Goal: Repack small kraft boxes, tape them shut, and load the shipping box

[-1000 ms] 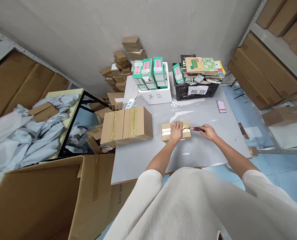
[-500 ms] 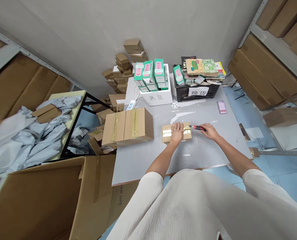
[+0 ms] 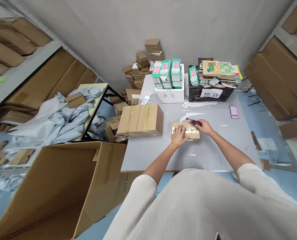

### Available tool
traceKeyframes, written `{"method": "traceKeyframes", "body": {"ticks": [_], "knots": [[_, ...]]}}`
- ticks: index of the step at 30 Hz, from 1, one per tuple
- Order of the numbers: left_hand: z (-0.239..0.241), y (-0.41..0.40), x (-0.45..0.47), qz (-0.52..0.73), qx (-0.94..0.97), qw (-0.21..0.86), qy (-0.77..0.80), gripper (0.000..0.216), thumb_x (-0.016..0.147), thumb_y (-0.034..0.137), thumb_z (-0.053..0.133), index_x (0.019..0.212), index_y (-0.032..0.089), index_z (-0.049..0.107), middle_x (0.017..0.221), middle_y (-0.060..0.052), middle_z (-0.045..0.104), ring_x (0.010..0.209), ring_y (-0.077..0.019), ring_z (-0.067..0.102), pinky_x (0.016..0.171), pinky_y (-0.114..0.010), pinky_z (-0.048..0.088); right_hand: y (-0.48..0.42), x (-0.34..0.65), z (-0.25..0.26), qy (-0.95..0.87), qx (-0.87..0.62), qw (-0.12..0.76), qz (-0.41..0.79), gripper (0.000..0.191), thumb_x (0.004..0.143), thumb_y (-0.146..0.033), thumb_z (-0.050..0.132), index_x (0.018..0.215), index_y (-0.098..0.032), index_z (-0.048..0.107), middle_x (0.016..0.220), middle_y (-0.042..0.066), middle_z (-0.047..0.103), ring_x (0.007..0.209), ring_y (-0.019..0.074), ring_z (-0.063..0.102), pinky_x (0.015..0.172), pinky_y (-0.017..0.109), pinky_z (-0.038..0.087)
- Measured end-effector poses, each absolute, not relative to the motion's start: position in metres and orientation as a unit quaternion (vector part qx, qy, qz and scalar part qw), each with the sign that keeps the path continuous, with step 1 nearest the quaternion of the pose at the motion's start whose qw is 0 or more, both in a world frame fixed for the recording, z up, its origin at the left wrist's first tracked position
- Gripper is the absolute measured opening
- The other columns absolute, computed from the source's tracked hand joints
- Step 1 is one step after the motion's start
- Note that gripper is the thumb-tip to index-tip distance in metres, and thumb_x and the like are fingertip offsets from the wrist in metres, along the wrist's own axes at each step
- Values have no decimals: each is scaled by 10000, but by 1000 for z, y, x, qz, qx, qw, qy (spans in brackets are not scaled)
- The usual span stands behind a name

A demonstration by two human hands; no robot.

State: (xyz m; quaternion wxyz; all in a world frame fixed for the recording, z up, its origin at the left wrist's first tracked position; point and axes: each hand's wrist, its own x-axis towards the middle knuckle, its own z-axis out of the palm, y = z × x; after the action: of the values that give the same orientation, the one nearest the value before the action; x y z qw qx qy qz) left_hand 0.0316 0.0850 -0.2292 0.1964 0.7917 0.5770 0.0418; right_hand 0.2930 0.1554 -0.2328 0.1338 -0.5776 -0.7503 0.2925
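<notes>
A small cardboard box [image 3: 193, 134] sealed with shiny tape lies on the grey table. My left hand [image 3: 179, 137] rests on the left part of its top, fingers spread. My right hand [image 3: 205, 127] grips a red and black utility knife [image 3: 195, 122] by the handle. Its blade points left, over the box's far edge; whether it touches the cardboard I cannot tell. Two larger taped cardboard boxes [image 3: 150, 119] stand side by side to the left of the small one.
At the table's back are a white foam box [image 3: 170, 96] of green-and-pink packages and a black crate [image 3: 197, 94] heaped with books. A pink-fronted item [image 3: 234, 111] lies at right. A big open carton [image 3: 108, 166] stands front left, near a side table piled with grey bags [image 3: 55, 116].
The view has swung left. My right hand has brought the knife from the box's right end to above its far edge. My left hand now sits further left on the box.
</notes>
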Motion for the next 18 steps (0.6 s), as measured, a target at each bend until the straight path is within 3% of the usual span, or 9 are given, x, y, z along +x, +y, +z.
{"method": "traceKeyframes", "body": {"ticks": [6, 10, 15, 18], "knots": [[-232, 77, 14, 32, 796, 194, 573, 610, 938, 469, 813, 1494, 321, 610, 1591, -134, 534, 1485, -369, 484, 1261, -536, 377, 163, 254, -233, -765, -564, 73, 302, 352, 1045, -383, 581, 1317, -222, 736, 1347, 116, 782, 1308, 330, 666, 1150, 442, 440], [-230, 82, 7, 12, 794, 195, 576, 479, 994, 408, 746, 1448, 292, 646, 1450, -143, 590, 1334, -355, 582, 1183, -515, 448, 158, 261, -228, -751, -594, 49, 286, 374, 1045, -389, 599, 1351, -219, 729, 1356, 128, 783, 1296, 338, 682, 1139, 443, 446], [-223, 99, 4, -16, 765, 236, 598, 411, 1047, 209, 540, 1433, 291, 652, 1392, -117, 620, 1170, -306, 670, 1027, -444, 548, 144, 280, -218, -729, -609, 32, 311, 382, 1045, -426, 591, 1338, -227, 732, 1298, 125, 802, 1153, 330, 736, 951, 372, 524], [-220, 105, 10, 3, 760, 243, 603, 375, 1064, 208, 480, 1369, 271, 689, 1380, -117, 626, 1169, -298, 671, 1025, -432, 548, 129, 282, -216, -723, -609, 43, 324, 389, 1042, -449, 598, 1334, -222, 717, 1253, 125, 809, 1096, 309, 743, 855, 333, 524]]}}
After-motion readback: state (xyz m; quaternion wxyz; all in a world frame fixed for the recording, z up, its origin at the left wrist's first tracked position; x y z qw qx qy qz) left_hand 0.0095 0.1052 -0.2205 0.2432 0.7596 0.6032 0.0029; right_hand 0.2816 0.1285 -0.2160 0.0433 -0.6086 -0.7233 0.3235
